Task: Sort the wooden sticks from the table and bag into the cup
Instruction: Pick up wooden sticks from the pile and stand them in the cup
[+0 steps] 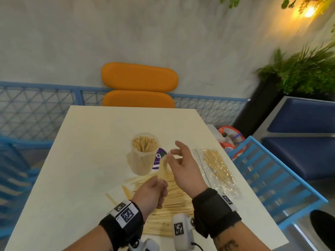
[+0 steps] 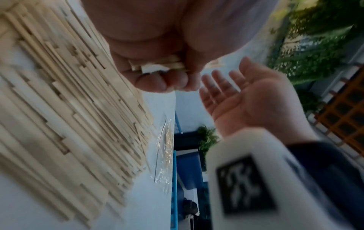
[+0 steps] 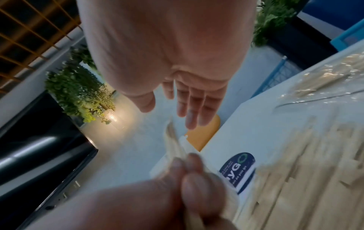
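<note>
Nearest the head camera: black wrist straps with white marker tags on both forearms, above the near edge of the pale table (image 1: 87, 142). Just beyond the straps, a broad heap of loose wooden sticks (image 1: 168, 201), flat and pale, lying roughly side by side on the tabletop.

Left hand (image 1: 152, 193) raised over the heap, fingers curled tight round a small bundle of sticks (image 1: 163, 168); bundle tilted up and away toward the cup, blurred at its far end. From the left wrist view, stick ends (image 2: 157, 66) visible between the curled fingers and the palm.

Right hand (image 1: 183, 165) just beside the bundle's upper end, palm turned inward, fingers spread and relaxed, holding nothing; whether a fingertip touches the bundle cannot be told through the blur.

Clear plastic cup (image 1: 144, 153) upright near the middle of the table, packed with sticks standing on end. Purple and white label (image 1: 159, 158) flat on the table, touching the cup's right side. Clear plastic bag (image 1: 215, 169) lying flat to the right of the right hand, near the table's right edge, with thin golden sticks inside.

Beyond the table, an orange chair (image 1: 139, 86) against a grey wall.
</note>
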Demonstrator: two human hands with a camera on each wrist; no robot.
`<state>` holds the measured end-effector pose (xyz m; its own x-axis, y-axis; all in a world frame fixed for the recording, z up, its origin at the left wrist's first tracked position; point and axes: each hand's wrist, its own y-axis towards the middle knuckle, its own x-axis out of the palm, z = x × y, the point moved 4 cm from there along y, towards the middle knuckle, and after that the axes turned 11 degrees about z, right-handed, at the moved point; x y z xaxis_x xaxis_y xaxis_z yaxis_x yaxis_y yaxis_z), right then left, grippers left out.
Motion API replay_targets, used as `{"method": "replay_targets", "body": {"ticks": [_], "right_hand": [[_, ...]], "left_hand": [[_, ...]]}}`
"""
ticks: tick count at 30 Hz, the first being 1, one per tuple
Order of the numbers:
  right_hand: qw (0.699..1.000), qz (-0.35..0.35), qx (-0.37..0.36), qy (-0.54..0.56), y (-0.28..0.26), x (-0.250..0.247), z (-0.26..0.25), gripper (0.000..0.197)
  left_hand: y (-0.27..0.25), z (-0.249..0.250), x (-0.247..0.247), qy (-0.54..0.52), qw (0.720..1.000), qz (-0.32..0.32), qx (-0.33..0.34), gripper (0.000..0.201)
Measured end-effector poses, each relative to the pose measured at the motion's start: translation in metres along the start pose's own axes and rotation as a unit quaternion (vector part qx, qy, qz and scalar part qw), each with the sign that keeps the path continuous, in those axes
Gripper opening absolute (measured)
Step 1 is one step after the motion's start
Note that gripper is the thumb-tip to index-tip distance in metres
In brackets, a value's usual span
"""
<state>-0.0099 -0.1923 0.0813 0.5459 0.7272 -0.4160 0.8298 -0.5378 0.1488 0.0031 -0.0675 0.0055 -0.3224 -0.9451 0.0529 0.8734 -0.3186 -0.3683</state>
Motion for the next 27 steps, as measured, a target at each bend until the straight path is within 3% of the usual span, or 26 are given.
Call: {"method": "replay_targets", "body": {"ticks": [3,6,9,12,14,17,20,23,27], "right_hand": [[0.997,-0.045,-0.009,-0.058,0.003,0.011,0.000,0.025],[0.994,-0.056,-0.024,-0.089,0.000,0.013,0.000,0.026],[0.998,-0.055,-0.016,-0.041,0.001,0.009,0.000,0.025],[0.993,-0.105,-0.012,-0.055,0.004,0.008,0.002,0.024],[0.993,-0.116,0.000,-0.006,0.005,0.006,0.001,0.023],[0.989,-0.095,0.050,0.101,0.005,0.001,0.003,0.032],[0.978,-0.177,0.078,0.083,-0.006,0.011,0.008,0.039],[0.969,-0.240,0.047,0.043,-0.016,0.025,0.010,0.034],[0.967,-0.251,0.017,0.046,-0.017,0.040,0.006,0.019]], "left_hand": [[-0.010,0.001,0.009,0.019,0.998,-0.063,0.006,0.024],[-0.014,0.007,0.013,-0.010,0.997,-0.081,-0.012,0.021],[-0.015,0.013,0.013,-0.015,0.996,-0.091,0.004,0.022],[-0.012,0.014,0.012,-0.034,0.995,-0.090,-0.008,0.023],[-0.010,0.019,0.012,-0.058,0.994,-0.091,-0.010,0.022],[0.002,0.033,0.005,-0.110,0.993,-0.039,0.022,0.022],[0.011,0.054,-0.009,-0.157,0.982,0.058,0.085,0.031],[0.011,0.064,-0.011,-0.167,0.977,0.085,0.098,0.039],[0.000,0.077,-0.009,-0.101,0.980,0.101,0.140,0.040]]}}
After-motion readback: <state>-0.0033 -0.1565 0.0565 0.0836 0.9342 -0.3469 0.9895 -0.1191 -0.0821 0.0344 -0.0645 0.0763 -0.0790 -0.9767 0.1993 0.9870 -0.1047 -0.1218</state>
